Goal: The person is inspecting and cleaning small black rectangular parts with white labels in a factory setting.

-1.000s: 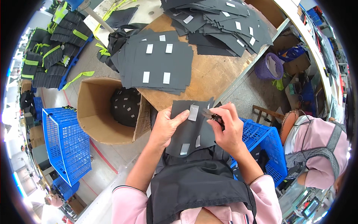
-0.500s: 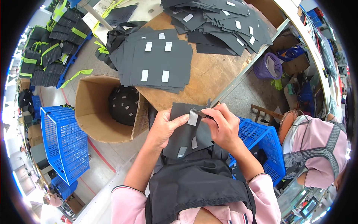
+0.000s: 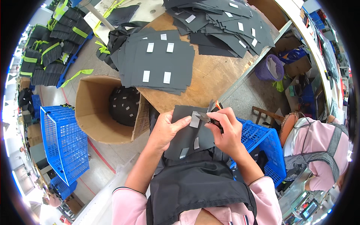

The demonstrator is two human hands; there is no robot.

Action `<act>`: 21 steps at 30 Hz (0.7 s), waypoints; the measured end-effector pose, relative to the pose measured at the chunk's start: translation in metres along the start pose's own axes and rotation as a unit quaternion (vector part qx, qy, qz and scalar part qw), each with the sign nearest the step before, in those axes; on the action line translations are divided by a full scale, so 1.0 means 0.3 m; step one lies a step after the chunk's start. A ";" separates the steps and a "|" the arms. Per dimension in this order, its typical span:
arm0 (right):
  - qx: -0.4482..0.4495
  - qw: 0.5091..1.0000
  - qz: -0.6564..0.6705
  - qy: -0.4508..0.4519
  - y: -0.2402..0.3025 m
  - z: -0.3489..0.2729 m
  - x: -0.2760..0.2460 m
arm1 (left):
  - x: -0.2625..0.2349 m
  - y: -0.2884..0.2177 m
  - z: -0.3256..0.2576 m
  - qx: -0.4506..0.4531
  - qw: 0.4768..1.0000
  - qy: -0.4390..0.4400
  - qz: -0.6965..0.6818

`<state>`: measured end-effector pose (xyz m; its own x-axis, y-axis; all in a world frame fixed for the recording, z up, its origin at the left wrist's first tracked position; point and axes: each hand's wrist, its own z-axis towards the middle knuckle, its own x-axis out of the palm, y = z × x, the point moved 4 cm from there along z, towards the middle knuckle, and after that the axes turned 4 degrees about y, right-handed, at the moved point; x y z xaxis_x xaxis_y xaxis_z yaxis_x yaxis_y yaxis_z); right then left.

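A dark grey fabric panel (image 3: 179, 137) with several small white patches lies over my lap, in front of the wooden table's corner. My left hand (image 3: 167, 128) pinches its left side, thumb on top beside the upper white patch (image 3: 194, 120). In my right hand (image 3: 227, 127) is a pair of thread snips (image 3: 210, 119), dark-handled with metal blades. Their tips touch or hover just over that patch's upper right corner; which one, I cannot tell. Beyond my hands a neat stack of matching panels (image 3: 159, 62) rests on the table.
The wooden table (image 3: 210, 80) carries another heap of grey panels (image 3: 225, 26) at the back. Left of it stands an open cardboard box (image 3: 95, 108) with patched pieces inside. Blue crates (image 3: 65, 144) flank me. A person in pink (image 3: 318, 146) is at the right.
My right hand has shifted slightly down and turned, so the snips' blades now show over the patch. My left hand keeps its hold on the panel.
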<state>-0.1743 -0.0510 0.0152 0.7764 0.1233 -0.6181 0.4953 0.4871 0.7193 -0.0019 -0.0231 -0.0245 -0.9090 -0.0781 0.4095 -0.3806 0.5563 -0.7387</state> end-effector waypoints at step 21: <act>0.448 0.753 0.474 0.089 -0.119 -0.259 0.102 | -0.024 -0.076 0.015 0.167 0.975 -0.055 -0.135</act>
<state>-0.1985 0.0026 -0.0541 0.9217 0.2013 0.3316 -0.1222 -0.6607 0.7406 0.0125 -0.0390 -0.0129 -0.7739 -0.2831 0.5665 -0.6258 0.2042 -0.7528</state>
